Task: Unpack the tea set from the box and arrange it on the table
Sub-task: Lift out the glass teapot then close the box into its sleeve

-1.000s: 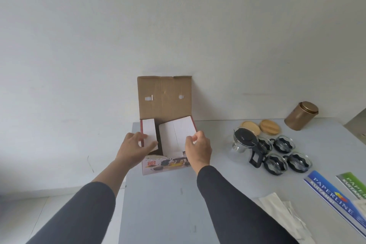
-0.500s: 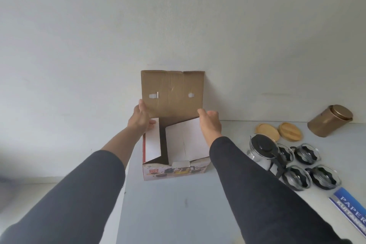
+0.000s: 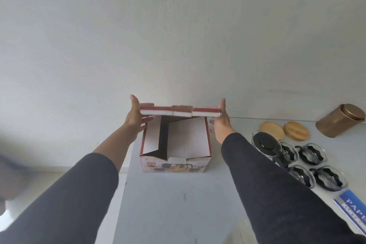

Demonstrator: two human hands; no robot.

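The printed cardboard box (image 3: 175, 164) stands at the table's left edge, its white inner flaps folded inward. Its back lid flap (image 3: 179, 111) is tipped forward to level above the opening. My left hand (image 3: 136, 118) holds the flap's left end and my right hand (image 3: 220, 120) its right end. To the right on the table stand a glass teapot with a black lid (image 3: 266, 142) and several glass cups with black inserts (image 3: 313, 154). The box's inside is hidden.
Two round wooden coasters (image 3: 272, 128) and a bronze tin (image 3: 340, 120) sit at the back right by the wall. A blue paper ream (image 3: 354, 208) lies at the right edge. The grey table (image 3: 178, 204) ends just left of the box.
Both hands moved from the inner flaps up to the back lid flap and swung it forward and down from upright to level. The view has come closer to the box.
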